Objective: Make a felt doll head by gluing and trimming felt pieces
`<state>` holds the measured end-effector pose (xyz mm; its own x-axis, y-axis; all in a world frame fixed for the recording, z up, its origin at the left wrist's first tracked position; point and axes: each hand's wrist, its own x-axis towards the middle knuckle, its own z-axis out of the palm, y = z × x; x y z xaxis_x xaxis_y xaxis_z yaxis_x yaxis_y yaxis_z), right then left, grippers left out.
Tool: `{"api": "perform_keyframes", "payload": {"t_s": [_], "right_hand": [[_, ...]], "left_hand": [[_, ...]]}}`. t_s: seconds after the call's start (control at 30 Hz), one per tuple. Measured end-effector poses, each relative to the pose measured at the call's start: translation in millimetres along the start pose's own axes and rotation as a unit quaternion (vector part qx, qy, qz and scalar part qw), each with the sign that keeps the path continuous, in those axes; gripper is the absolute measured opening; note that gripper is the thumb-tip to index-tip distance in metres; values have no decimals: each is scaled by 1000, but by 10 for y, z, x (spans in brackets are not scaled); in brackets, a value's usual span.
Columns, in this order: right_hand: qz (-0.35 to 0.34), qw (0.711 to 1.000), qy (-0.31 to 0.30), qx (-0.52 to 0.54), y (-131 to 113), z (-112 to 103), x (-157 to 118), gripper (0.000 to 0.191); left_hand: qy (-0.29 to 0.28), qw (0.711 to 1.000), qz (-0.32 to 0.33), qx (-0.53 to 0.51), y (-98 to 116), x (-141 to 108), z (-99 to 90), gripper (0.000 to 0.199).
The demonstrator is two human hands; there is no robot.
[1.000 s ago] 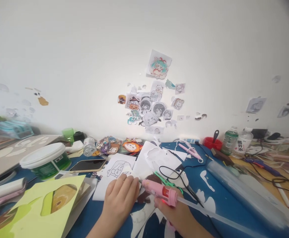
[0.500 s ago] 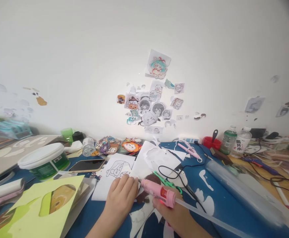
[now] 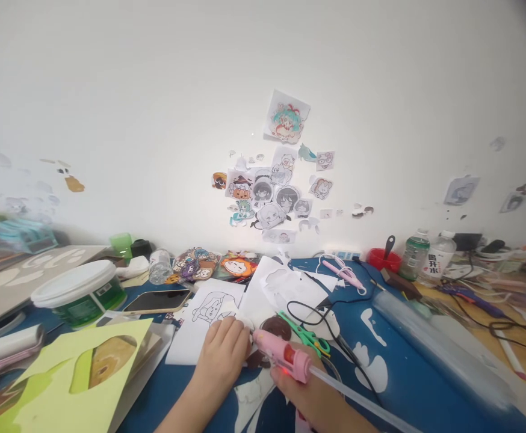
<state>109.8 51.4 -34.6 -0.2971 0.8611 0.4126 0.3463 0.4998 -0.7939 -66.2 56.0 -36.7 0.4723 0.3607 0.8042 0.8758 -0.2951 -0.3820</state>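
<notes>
My right hand grips a pink hot glue gun, its nozzle pointing left toward my left fingertips. A long translucent glue stick runs out of its back, and a red light glows on its body. My left hand is closed, with the fingers curled down beside the nozzle. A dark brown piece shows at its fingertips; what the fingers hold is mostly hidden. Behind the gun lie a round dark brown piece and green-handled scissors. The line drawing on white paper lies partly under my left hand.
A phone and a white-lidded green tub stand to the left, with yellow paper in front. A black cable loops at the right. Farther right are a clear plastic bag and bottles.
The glue gun in my right hand has shifted a little left and down, uncovering more of the round brown piece and the scissors. My left hand stays nearly in place.
</notes>
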Motion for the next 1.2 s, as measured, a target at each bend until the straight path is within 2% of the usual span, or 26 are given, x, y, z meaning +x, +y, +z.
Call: {"api": "perform_keyframes", "payload": {"t_s": [0.1, 0.23, 0.4, 0.5, 0.63, 0.77, 0.87, 0.93, 1.07, 1.2], "right_hand": [[27, 999, -23, 12, -50, -109, 15, 15], [38, 999, -3, 25, -113, -203, 31, 13], [8, 997, -43, -61, -96, -207, 43, 10], [-55, 984, -45, -161, 8, -157, 45, 12], [-155, 943, 6, -293, 209, -55, 42, 13], [-234, 910, 51, -339, 330, -58, 71, 14], [-218, 911, 52, -347, 357, -139, 131, 15], [-187, 917, 71, -346, 367, -189, 172, 17], [-118, 950, 93, -273, 358, -234, 199, 21], [-83, 977, 108, -166, 331, -245, 177, 22]], "left_hand": [[8, 1000, 0, 8, -2, 31, -40, 16], [-3, 1000, 24, 8, -12, 51, -75, 20], [-16, 999, 41, 9, -18, 80, -78, 28], [-26, 999, 38, 19, -5, 90, -66, 32], [-20, 998, 45, 29, 16, 90, -76, 33], [3, 999, 26, 48, 39, 126, -160, 27], [32, 999, -16, 23, 44, 189, -247, 18], [32, 998, -53, -5, 34, 231, -295, 17], [-40, 993, -104, -36, -13, 264, -330, 27], [-61, 989, -130, -31, -80, 226, -289, 29]]}}
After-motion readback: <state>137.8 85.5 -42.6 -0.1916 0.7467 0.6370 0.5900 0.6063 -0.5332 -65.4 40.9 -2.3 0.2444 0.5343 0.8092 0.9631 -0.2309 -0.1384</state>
